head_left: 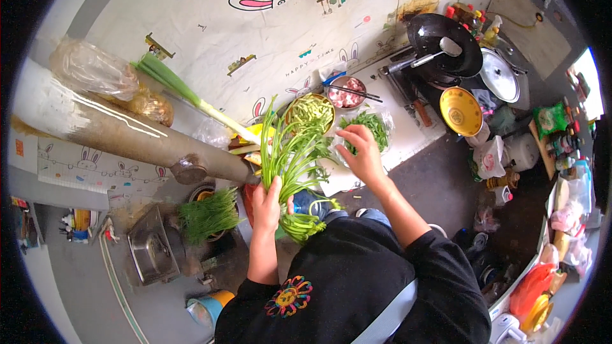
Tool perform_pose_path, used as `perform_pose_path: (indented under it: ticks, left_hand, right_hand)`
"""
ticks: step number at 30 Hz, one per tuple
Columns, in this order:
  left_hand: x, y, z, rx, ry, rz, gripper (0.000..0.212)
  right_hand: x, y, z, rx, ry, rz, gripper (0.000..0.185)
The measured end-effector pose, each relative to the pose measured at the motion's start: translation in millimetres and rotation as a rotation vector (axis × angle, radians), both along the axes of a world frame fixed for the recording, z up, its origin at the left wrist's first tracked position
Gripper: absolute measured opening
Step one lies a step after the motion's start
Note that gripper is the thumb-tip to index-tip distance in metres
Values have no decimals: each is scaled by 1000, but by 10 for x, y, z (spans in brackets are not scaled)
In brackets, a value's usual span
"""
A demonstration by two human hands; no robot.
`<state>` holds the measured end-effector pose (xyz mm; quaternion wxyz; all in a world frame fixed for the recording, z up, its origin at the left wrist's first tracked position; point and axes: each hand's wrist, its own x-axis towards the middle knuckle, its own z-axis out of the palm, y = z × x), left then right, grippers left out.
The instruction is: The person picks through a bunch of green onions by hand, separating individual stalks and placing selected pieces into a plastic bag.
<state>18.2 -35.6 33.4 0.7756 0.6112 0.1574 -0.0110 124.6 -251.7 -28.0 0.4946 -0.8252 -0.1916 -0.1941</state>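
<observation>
My left hand (267, 205) grips a bunch of thin-stemmed celery (299, 227), its leafy tops spreading up and to the right. My right hand (362, 153) hovers over a clear plastic bag of green leaves (377, 126), thumb and fingers apart; I see nothing between them. Whether it touches the leaves, I cannot tell. Just beyond the celery sits a bowl of cut pale-green vegetable pieces (311, 111). Behind the leaves, a steel bowl holds cut raw meat (345, 97), with dark chopsticks (361, 91) laid across it.
A long leek (210, 111) lies left of the celery. At the right are a black wok (425, 33) with a ladle, a yellow bowl (461, 112) and a pot lid (498, 74). A thick pipe (158, 136) crosses the left side, above a steel sink (152, 248) and a heap of fine greens (209, 215).
</observation>
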Motion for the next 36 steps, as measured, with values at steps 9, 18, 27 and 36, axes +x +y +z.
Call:
perform_pose_path:
  ticks: [9, 18, 27, 36]
  left_hand:
    - [153, 191, 7, 89, -8, -141, 29]
    - [221, 343, 47, 58, -81, -209, 22]
    - [119, 482, -85, 144, -105, -202, 23]
    - [51, 285, -151, 184, -51, -204, 27]
  right_hand:
    - [-233, 413, 239, 37, 0, -34, 39]
    - [-306, 573, 178, 134, 10, -47, 15]
    - [-401, 703, -23, 182, 93, -73, 11]
    - [-188, 606, -83, 28, 143, -130, 12]
